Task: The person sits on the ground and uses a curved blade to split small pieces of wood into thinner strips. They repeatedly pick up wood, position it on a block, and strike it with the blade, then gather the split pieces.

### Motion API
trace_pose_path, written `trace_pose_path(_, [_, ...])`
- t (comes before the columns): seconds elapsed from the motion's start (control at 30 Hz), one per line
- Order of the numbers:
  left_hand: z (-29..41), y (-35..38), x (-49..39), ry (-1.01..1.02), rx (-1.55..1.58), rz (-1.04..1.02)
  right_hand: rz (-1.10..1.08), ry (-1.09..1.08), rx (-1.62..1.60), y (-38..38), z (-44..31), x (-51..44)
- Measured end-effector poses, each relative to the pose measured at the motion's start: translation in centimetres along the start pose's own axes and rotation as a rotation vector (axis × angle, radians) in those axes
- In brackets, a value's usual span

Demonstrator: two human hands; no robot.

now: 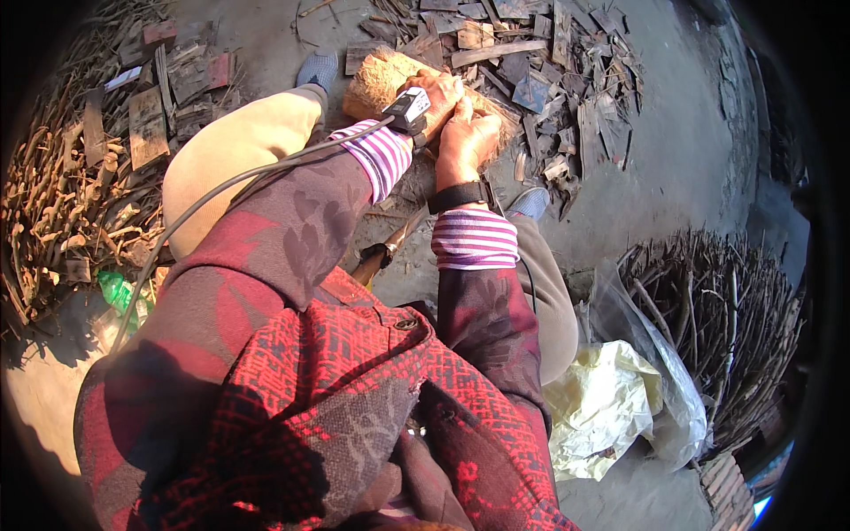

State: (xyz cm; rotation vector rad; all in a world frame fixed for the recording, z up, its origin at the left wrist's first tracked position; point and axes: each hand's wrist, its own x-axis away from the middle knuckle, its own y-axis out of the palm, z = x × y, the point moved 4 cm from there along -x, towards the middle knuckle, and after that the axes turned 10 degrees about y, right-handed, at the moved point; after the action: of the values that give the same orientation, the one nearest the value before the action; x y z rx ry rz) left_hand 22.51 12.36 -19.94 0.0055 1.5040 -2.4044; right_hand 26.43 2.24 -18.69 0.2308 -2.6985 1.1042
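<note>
A pale, rough-barked log point(375, 83) lies on the ground between my feet. Over its middle are both my hands, side by side and nearly touching, with fingers curled. My left hand point(435, 99) has a small boxed device on a cable at its wrist. My right hand point(470, 136) wears a black wrist strap and has its thumb and fingertips close together. Whatever lies between the fingers is too small or hidden to tell. Below the hands, a wooden handle or stick point(398, 235) with dark wrapping points towards me.
Split wood scraps point(531, 93) lie beyond the log. At left are stacked sticks point(60, 206), boards point(147, 126) and a green plastic bottle point(119, 295). To the right stand a bundle of thin branches point(717, 318) and a crumpled yellowish plastic sheet point(601, 405).
</note>
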Motion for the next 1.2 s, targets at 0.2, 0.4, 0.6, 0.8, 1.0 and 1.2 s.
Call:
trace_pose_path(0.2, [0.8,-0.3,0.1,-0.151,0.041,-0.122,0.007,-0.157,0.138,-1.1,-0.2,0.4])
trace_pose_path(0.4, [-0.4,-0.5,-0.2,0.125,0.173,-0.086,-0.034,-0.351,0.212,-0.5,-0.8,0.7])
trace_pose_path(0.6, [-2.2,4.1,3.0,0.079,0.147,0.264,0.036,-0.803,0.405,-0.5,1.7,3.0])
trace_pose_path(0.8, [-2.2,4.6,2.7,0.34,-0.094,0.195,-0.03,-0.746,0.403,-0.6,2.0,1.9])
trace_pose_path(1.0, [-2.2,2.2,-0.6,0.098,-0.181,0.041,-0.141,-0.419,0.191,-2.9,-0.7,-3.0])
trace_pose_path(1.2, [-1.1,1.9,-0.5,0.02,-0.037,0.038,-0.084,-0.301,0.302,-0.3,-1.7,-2.7])
